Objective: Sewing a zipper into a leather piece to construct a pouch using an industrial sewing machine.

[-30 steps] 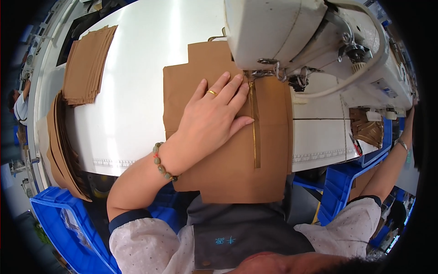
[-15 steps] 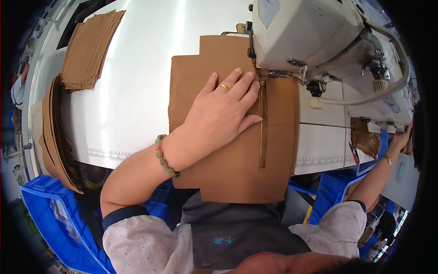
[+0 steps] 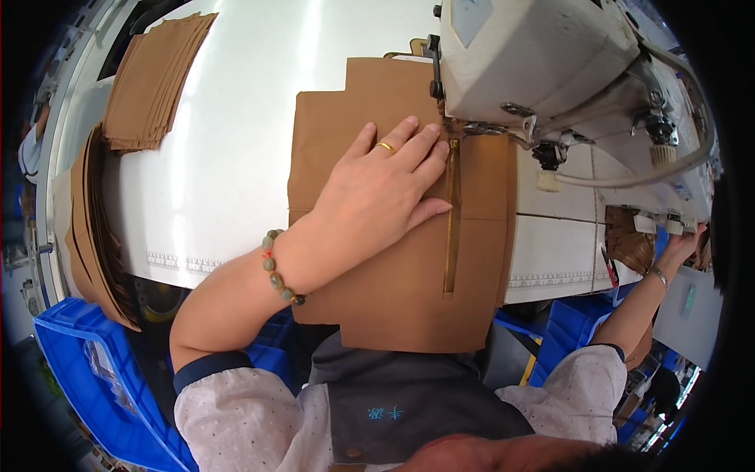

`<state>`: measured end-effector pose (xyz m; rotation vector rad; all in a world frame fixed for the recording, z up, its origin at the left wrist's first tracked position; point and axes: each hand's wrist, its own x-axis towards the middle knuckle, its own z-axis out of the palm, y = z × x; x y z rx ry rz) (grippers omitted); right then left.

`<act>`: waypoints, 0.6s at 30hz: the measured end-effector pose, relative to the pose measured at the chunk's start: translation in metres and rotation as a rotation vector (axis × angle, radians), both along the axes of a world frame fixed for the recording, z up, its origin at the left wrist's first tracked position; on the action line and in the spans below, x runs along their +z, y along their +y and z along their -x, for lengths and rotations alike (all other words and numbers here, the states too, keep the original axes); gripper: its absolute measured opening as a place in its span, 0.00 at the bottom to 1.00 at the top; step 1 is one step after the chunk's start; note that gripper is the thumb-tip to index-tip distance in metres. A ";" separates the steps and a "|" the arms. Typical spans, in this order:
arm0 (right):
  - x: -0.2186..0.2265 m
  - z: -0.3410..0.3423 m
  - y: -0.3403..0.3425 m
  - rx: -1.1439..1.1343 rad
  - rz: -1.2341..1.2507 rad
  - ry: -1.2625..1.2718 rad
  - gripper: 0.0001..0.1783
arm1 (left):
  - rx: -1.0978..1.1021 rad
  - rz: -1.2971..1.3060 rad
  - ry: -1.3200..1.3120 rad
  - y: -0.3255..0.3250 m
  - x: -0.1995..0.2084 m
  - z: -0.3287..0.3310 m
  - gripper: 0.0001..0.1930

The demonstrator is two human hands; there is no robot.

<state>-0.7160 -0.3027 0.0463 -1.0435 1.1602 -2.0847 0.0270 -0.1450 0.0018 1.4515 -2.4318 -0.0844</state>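
Observation:
Flat on a brown fabric panel [image 3: 393, 303] with notched corners rests my left hand [image 3: 389, 177], fingers stretched out and partly spread. A brass-toothed zipper [image 3: 450, 228] runs lengthwise in the panel, just right of my thumb and fingertips. The panel's far part lies beside and under the needle area of a white sewing machine [image 3: 543, 63]. My right hand [image 3: 686, 242] reaches to the machine's right end, at the rim of the view. Its fingers are mostly hidden there, and what they touch does not show.
A stack of brown fabric pieces [image 3: 161, 82] lies on the white table [image 3: 236, 102] at the far left. Nearer, folded brown panels [image 3: 93, 228] hang over the table's edge. Blue crates [image 3: 102, 377] stand below left and right. Small brown pieces [image 3: 627, 236] lie right of the machine bed.
The whole view has shifted slightly. My left hand stays flat on the panel in the same place. My right hand has shifted slightly at the machine's right end.

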 end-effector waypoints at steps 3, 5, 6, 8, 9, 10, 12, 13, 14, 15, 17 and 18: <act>-0.005 0.002 -0.002 0.007 0.005 -0.001 0.26 | -0.001 0.006 0.013 0.000 0.000 0.000 0.32; -0.009 0.004 -0.003 0.013 0.010 -0.006 0.26 | -0.007 0.010 0.012 0.000 0.000 0.000 0.32; -0.011 0.006 -0.004 0.018 0.012 -0.012 0.26 | -0.007 0.011 0.008 -0.001 0.000 0.001 0.32; -0.015 0.007 -0.005 0.031 0.015 -0.024 0.25 | -0.007 0.006 0.017 -0.001 0.000 0.001 0.32; -0.015 0.006 -0.005 0.033 0.020 -0.031 0.25 | -0.012 0.014 0.008 -0.001 0.001 0.001 0.32; -0.016 0.005 -0.006 0.032 0.024 -0.045 0.25 | -0.008 0.013 0.008 -0.001 0.002 0.001 0.32; -0.016 -0.001 -0.008 -0.084 0.021 -0.120 0.25 | -0.029 0.023 -0.004 -0.002 0.004 0.001 0.32; -0.015 -0.006 -0.010 -0.041 0.034 -0.144 0.25 | -0.017 0.006 -0.009 -0.002 0.005 0.001 0.31; -0.013 -0.012 -0.010 -0.083 0.039 -0.190 0.24 | -0.007 -0.018 -0.016 -0.002 0.006 0.002 0.31; -0.011 -0.019 -0.012 -0.166 0.040 -0.247 0.24 | -0.024 -0.003 -0.030 -0.002 0.007 0.002 0.31; -0.006 -0.034 -0.011 -0.167 0.042 -0.294 0.24 | -0.011 -0.022 -0.037 -0.003 0.009 0.003 0.30; -0.004 -0.041 -0.009 -0.174 0.036 -0.302 0.24 | -0.032 -0.019 -0.054 -0.003 0.010 0.003 0.30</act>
